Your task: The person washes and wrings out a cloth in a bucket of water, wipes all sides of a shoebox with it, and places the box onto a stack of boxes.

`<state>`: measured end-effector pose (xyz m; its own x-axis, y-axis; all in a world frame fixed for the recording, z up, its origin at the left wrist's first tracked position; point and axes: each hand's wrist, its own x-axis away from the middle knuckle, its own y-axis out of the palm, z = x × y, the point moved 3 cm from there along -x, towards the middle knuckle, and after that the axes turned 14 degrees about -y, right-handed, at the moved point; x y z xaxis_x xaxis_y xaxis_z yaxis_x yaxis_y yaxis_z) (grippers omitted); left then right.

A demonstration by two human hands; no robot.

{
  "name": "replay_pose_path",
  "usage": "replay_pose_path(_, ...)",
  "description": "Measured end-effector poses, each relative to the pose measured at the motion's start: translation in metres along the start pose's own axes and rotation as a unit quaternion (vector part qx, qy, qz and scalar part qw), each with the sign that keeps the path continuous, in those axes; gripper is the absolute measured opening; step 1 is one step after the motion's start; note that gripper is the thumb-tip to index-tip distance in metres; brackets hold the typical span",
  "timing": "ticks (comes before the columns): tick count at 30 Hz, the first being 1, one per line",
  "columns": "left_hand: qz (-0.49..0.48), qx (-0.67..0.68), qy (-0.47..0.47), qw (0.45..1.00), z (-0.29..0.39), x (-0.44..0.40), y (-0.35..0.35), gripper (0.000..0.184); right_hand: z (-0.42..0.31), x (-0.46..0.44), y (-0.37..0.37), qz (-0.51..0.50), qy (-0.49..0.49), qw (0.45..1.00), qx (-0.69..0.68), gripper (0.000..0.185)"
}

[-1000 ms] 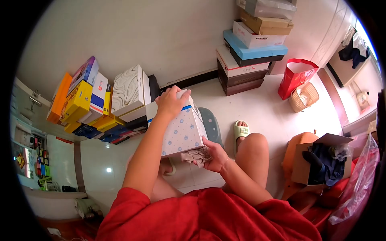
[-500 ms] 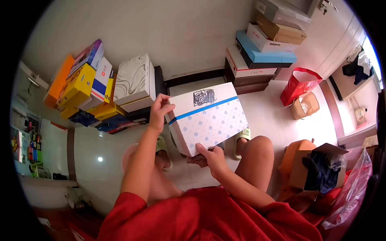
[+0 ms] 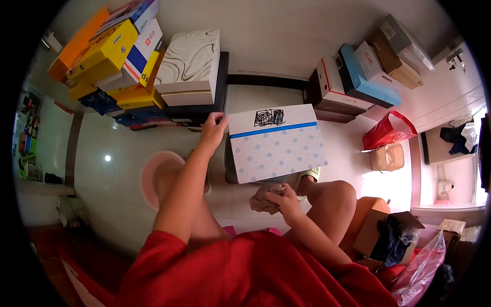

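A white box [image 3: 279, 148] with a blue stripe, small blue prints and a black scribble rests on a dark grey-green stool [image 3: 231, 166] between my knees. My left hand [image 3: 214, 129] is beside the box's upper left corner, its fingers curled around something small and dark that I cannot make out. Below the box's front edge, my right hand [image 3: 287, 203] grips a crumpled brown cloth [image 3: 266, 199], apart from the box.
Yellow boxes [image 3: 105, 51] and a marbled box [image 3: 189, 59] are piled at the left. Stacked boxes [image 3: 365, 77], a red bag [image 3: 391, 130] and a basket [image 3: 388, 157] stand right. A pink basin [image 3: 148, 179] surrounds my left leg; an open carton [image 3: 371, 235] sits lower right.
The white box now lies level on the stool, where it was tilted in my hands. My right hand has moved down off it with the cloth. The view has shifted.
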<state>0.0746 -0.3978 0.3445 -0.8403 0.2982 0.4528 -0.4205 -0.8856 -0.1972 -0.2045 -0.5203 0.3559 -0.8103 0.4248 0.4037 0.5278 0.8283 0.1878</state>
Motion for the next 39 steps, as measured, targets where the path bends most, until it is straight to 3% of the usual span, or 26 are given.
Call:
replay_pose_path(2,0.076,-0.047,0.149,0.985,0.014,0.014,-0.002,0.033,-0.018,0.007,-0.006,-0.02,0.015,0.999,-0.035,0.023)
replay_pose_path(3,0.087,-0.089,0.222,0.967,0.018,0.019,-0.004,0.035,-0.025,0.007,-0.008,-0.039,-0.031,0.999,-0.009,0.022)
replay_pose_path(4,0.086,-0.087,0.22,0.968,0.026,0.029,-0.007,0.035,-0.034,0.007,-0.008,-0.059,-0.078,0.995,0.016,0.02)
replay_pose_path(6,0.045,-0.176,0.114,0.977,0.03,0.049,-0.014,0.037,-0.055,0.007,0.0,-0.076,-0.119,0.989,0.045,0.021)
replay_pose_path(7,0.047,-0.176,0.112,0.977,0.026,0.054,-0.017,0.037,-0.068,0.007,0.002,-0.035,-0.157,0.984,0.07,0.024)
replay_pose_path(9,-0.041,-0.163,0.014,0.986,0.011,0.065,-0.019,0.043,-0.08,0.002,0.006,0.005,-0.195,0.976,0.095,0.028)
replay_pose_path(13,-0.08,-0.225,-0.006,0.971,-0.004,0.083,-0.016,0.04,-0.095,-0.008,0.003,0.179,-0.399,0.856,0.275,0.034)
replay_pose_path(16,-0.103,-0.337,-0.063,0.934,0.003,0.093,-0.011,0.042,-0.103,-0.011,0.005,0.203,-0.387,0.854,0.282,0.039)
replay_pose_path(17,-0.103,-0.337,-0.063,0.934,-0.003,0.09,-0.01,0.042,-0.102,-0.013,0.004,0.17,-0.363,0.888,0.224,0.043)
replay_pose_path(18,-0.064,-0.323,-0.031,0.944,-0.006,0.084,-0.011,0.042,-0.103,-0.014,0.005,0.17,-0.364,0.888,0.224,0.043)
replay_pose_path(20,-0.026,-0.308,0.0,0.951,-0.012,0.075,-0.013,0.043,-0.098,-0.022,0.008,0.091,-0.298,0.95,0.035,0.043)
replay_pose_path(22,-0.081,-0.187,-0.063,0.977,-0.006,0.07,-0.014,0.044,-0.094,-0.026,0.008,0.09,-0.287,0.95,0.08,0.045)
replay_pose_path(24,-0.091,-0.204,-0.064,0.973,0.007,0.078,-0.014,0.044,-0.093,-0.028,0.007,0.119,-0.336,0.848,0.392,0.047)
replay_pose_path(26,-0.101,-0.221,-0.065,0.968,0.011,0.081,-0.01,0.044,-0.089,-0.029,0.005,0.135,-0.371,0.825,0.404,0.045)
replay_pose_path(28,-0.105,-0.33,-0.016,0.938,0.005,0.083,-0.005,0.044,-0.086,-0.029,0.001,0.147,-0.402,0.802,0.416,0.044)
replay_pose_path(30,-0.101,-0.313,-0.018,0.944,0.002,0.08,-0.005,0.043,-0.086,-0.027,0.001,0.103,-0.449,0.717,0.523,0.041)
replay_pose_path(33,-0.093,-0.264,-0.043,0.959,0.009,0.075,-0.006,0.04,-0.095,-0.017,0.005,0.149,-0.532,0.684,0.476,0.044)
replay_pose_path(36,-0.114,-0.206,-0.058,0.97,0.011,0.077,-0.009,0.037,-0.102,-0.009,0.018,0.186,-0.546,0.686,0.444,0.049)
replay_pose_path(39,-0.149,-0.184,-0.058,0.97,0.016,0.079,-0.008,0.033,-0.076,-0.015,0.022,0.041,-0.515,0.679,0.522,0.046)
